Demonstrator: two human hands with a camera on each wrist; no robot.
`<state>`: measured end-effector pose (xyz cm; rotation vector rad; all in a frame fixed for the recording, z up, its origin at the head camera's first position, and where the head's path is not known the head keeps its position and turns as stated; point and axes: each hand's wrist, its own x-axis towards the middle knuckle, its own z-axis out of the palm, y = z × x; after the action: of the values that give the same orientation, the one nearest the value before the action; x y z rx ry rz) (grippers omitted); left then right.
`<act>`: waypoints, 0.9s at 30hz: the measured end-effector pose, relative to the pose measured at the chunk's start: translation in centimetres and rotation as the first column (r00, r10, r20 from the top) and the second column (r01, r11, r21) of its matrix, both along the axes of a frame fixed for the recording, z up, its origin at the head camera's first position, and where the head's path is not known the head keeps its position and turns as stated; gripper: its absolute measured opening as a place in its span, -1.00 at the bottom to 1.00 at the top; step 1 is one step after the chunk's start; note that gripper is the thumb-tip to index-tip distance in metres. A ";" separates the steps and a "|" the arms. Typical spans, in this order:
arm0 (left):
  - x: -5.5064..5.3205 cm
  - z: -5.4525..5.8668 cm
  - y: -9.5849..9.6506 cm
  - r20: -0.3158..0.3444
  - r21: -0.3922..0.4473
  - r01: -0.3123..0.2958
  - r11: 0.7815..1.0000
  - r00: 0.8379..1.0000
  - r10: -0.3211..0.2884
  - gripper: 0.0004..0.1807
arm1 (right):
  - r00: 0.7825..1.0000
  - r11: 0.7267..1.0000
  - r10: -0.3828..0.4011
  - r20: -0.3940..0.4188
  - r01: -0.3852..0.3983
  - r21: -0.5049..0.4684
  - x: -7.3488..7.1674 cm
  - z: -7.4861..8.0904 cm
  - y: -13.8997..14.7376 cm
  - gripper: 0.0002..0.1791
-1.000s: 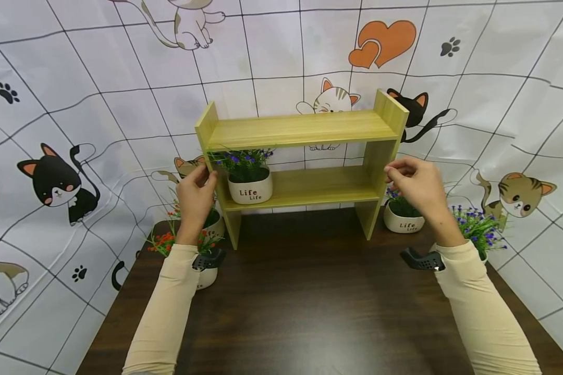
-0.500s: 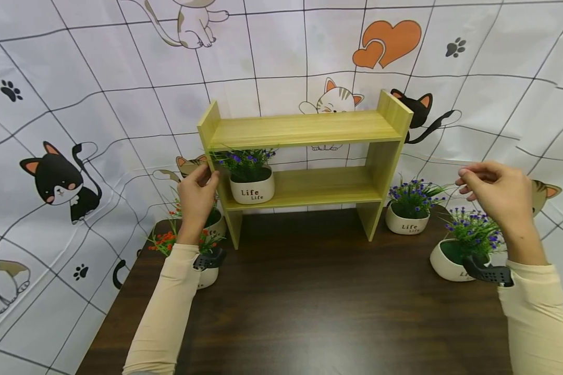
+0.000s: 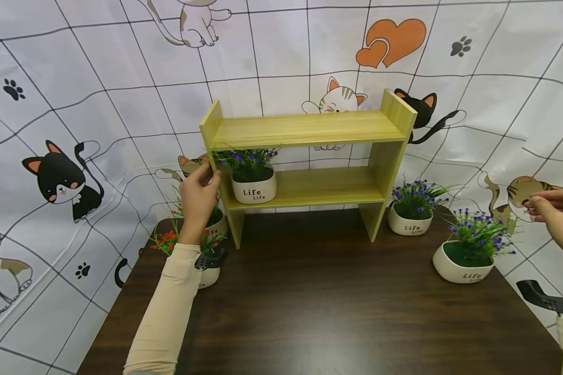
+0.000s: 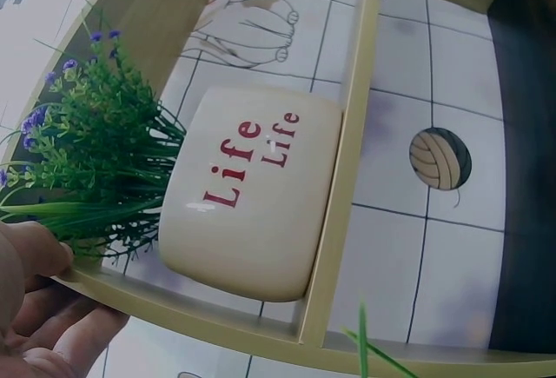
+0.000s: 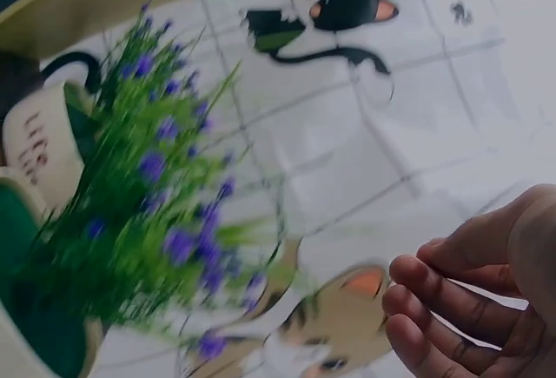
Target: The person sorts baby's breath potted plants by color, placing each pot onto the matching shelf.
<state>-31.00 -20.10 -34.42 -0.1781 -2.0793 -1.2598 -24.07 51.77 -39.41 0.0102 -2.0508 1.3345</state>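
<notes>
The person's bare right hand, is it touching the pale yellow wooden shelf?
No, the right hand is out to the side, clearly apart from the shelf.

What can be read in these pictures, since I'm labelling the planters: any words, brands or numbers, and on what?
"Life Life": middle pot, on the shelf.
"Life Life": right rear pot, beside the shelf.
"Life": right front pot; smaller word beneath too blurred to be sure.
"fe": left rear pot; rest hidden or too small.
Left front pot: lettering mostly hidden, unreadable.
No brand or number is readable.
</notes>
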 end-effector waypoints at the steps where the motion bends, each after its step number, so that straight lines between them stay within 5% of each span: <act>1: 0.0 0.0 0.0 0.000 0.000 -0.002 1.000 1.000 0.002 -0.67 | 1.000 1.000 -0.012 -0.005 0.012 0.000 -0.6 -1.4 1.6 -0.49; 6: 0.1 -0.1 -0.1 0.009 -0.007 -0.014 1.000 1.000 0.014 -0.68 | 0.999 0.999 -0.028 0.034 0.026 0.038 -1.0 -6.0 5.2 -0.54; 12: 0.0 -0.3 0.0 0.020 -0.009 -0.020 1.000 1.000 0.020 -0.66 | 0.980 0.991 -0.012 0.199 -0.015 0.133 2.4 -6.3 2.0 -0.66; 19: -0.1 -0.4 0.0 0.009 -0.005 -0.021 1.000 1.000 0.021 -0.67 | 0.864 0.926 -0.190 0.466 0.000 0.377 5.0 -6.6 -1.8 -0.49; 21: -0.1 -0.3 0.0 0.011 -0.008 -0.022 1.000 1.000 0.022 -0.66 | 0.829 0.932 -0.167 0.534 -0.044 0.360 5.3 -7.4 -1.9 -0.36; 27: -0.1 -0.2 -0.1 -0.002 0.000 -0.013 1.000 1.000 0.013 -0.66 | 0.746 0.952 0.067 0.662 -0.246 0.181 5.0 -9.6 -1.6 -0.12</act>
<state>-31.08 -20.19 -34.57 -0.1655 -2.0753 -1.2520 -19.06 50.21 -49.05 -0.1991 -2.8716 1.2661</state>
